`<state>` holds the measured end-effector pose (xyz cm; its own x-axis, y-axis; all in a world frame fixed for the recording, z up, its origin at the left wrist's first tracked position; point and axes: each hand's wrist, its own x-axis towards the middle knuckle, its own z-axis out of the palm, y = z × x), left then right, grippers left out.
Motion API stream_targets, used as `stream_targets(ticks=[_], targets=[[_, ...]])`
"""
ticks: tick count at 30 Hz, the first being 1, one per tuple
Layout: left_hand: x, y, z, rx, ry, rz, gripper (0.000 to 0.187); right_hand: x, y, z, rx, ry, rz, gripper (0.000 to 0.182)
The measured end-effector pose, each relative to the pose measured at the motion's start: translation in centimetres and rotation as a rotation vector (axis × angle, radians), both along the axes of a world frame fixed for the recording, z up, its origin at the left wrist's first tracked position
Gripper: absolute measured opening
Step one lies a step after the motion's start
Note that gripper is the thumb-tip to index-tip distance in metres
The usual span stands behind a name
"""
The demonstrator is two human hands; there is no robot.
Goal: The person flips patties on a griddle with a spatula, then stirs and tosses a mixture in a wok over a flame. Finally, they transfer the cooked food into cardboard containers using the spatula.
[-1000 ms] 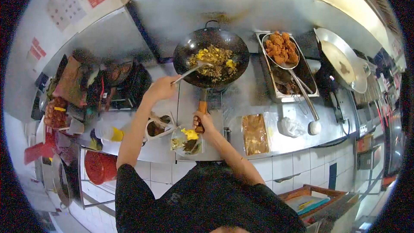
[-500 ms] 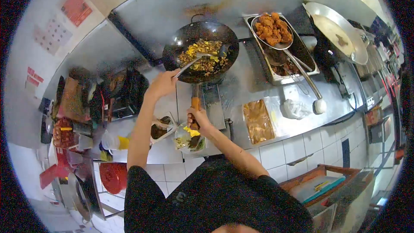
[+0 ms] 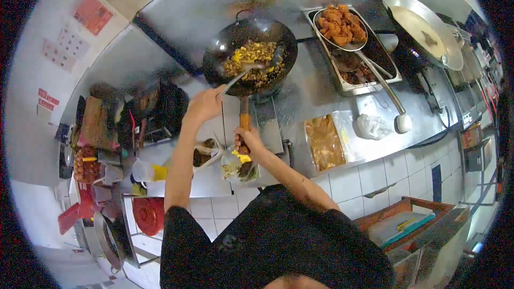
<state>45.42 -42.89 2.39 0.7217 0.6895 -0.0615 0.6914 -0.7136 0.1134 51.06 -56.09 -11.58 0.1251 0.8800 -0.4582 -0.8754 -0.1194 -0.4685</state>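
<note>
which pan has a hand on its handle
The black wok with yellow and brown food: the right hand grips its wooden handle, while no hand touches the silver-rimmed pan at upper right.

Black T-shirt (image 3: 289,241), bare forearms (image 3: 293,181)

The T-shirt bore a small greyish mark (image 3: 227,242), too blurred to read, on the left of its front. The left sleeve (image 3: 183,235) and right sleeve (image 3: 350,233) were short and black. The left hand (image 3: 205,107) and right hand (image 3: 249,141) were bare.
</note>
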Motion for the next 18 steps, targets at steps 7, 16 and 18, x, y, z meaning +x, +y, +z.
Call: stream_targets(ticks=[7,16,18], targets=[[-0.7,-1.0,0.6,0.029,-0.001,0.018,0.041,0.3,0.5,-0.2,0.001,-0.087,0.000,0.014],[-0.8,-3.0,0.9,0.134,-0.004,-0.023,0.040,0.4,0.3,0.7,-0.019,-0.152,-0.063,0.010],[0.3,-1.6,-0.5,0.080,0.049,0.026,0.039,-0.4,0.6,-1.4,-0.009,-0.102,-0.036,0.010]])
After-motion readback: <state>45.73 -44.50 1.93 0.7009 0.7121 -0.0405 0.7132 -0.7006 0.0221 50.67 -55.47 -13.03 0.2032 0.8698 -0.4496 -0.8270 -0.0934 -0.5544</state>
